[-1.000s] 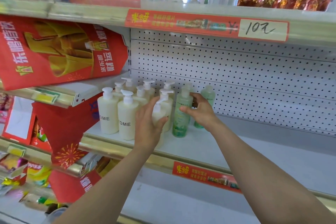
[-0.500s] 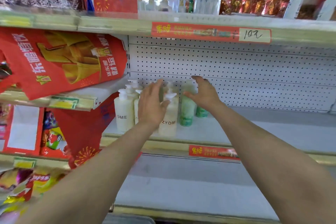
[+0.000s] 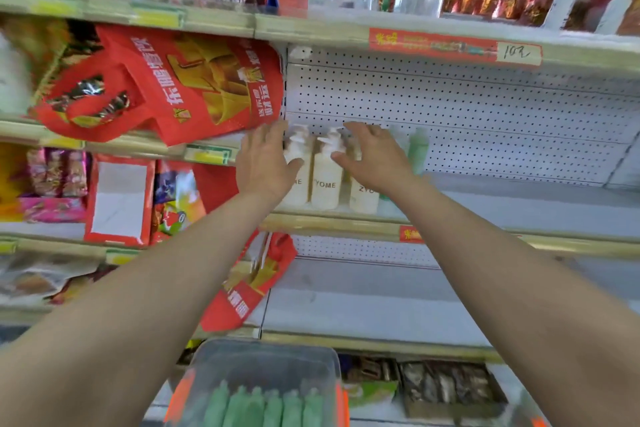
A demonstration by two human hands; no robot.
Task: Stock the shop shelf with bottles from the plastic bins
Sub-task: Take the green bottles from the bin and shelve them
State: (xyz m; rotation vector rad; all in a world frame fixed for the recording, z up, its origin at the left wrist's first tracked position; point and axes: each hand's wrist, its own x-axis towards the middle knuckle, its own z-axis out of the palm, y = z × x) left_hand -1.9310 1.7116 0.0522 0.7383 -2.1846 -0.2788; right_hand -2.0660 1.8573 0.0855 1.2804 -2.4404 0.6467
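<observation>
The shelf [image 3: 519, 204] runs across the middle of the view, white, with a gold front rail, and most of its right part is bare. Behind it stands a white pegboard back [image 3: 485, 121]. A red bag [image 3: 194, 87] with gold print hangs over the next bay, its lower corner reaching the shelf's left end.

Below, at the bottom edge of the view, sits a clear plastic bin [image 3: 263, 360] with orange handles. A row of green bottles [image 3: 263, 406] stands upright inside it, blurred.

The cream pump bottles [image 3: 325, 180] are grouped at the shelf's left end, close to the front edge. Three show in the front row, upright and close side by side. Just to their right, nearer the back, stands a green bottle [image 3: 418, 149], upright, with another partly hidden behind the right wrist.

The left hand [image 3: 265, 163] is released, fingers straight and pointing up. It lies in front of the leftmost cream bottle, thumb towards it. The right hand [image 3: 374, 159] is also released, fingers spread over the pump heads of the middle and right cream bottles, thumb by the middle pump. Neither hand grasps anything. Whether they touch the bottles is lost in the blur.

A red price strip [image 3: 453, 45] with a handwritten tag sits on the front edge of the shelf above.
</observation>
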